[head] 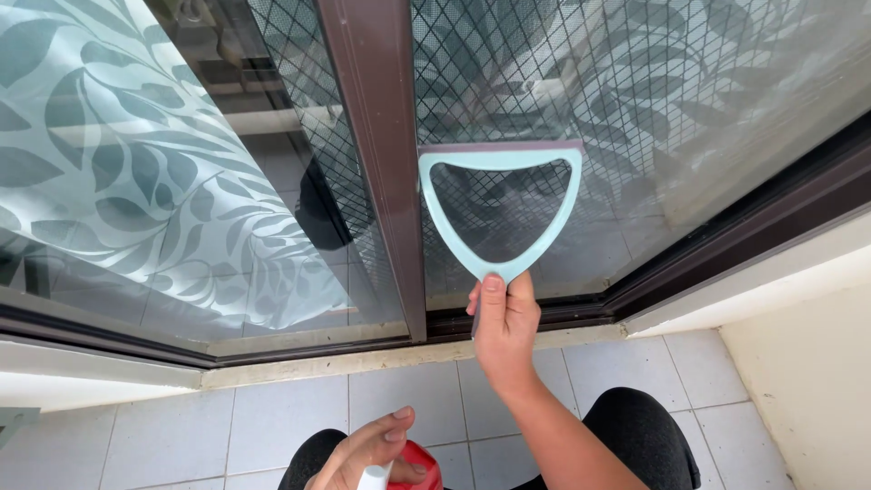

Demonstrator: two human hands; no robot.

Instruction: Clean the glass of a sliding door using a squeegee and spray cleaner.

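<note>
- The right hand (504, 325) is raised to the sliding glass door (653, 109), fingers closed around the narrow lower end of a pale teal squeegee (501, 210), thumb laid flat up its handle.
- The squeegee is a triangular open frame; its wide top edge, with a greyish-purple blade strip, lies flat against the glass, just right of the brown door frame post (381, 154).
- The left hand (370, 449) sits near, at the bottom edge of the view, fingers curled around a spray bottle (404, 472) with a white neck and red top; only the top shows, so the grip below it is hard to judge.
- Behind the glass hangs a diamond-pattern mesh screen (508, 54).
- To the left, a pale curtain with a leaf print (109, 154) shows through the pane.
- The brown bottom track (299, 349) runs along the foot of the door.
- Grey floor tiles (163, 436) lie near, with the person's dark-clad knees (644, 426) over them.
- A cream wall (807, 363) stands at the right.
</note>
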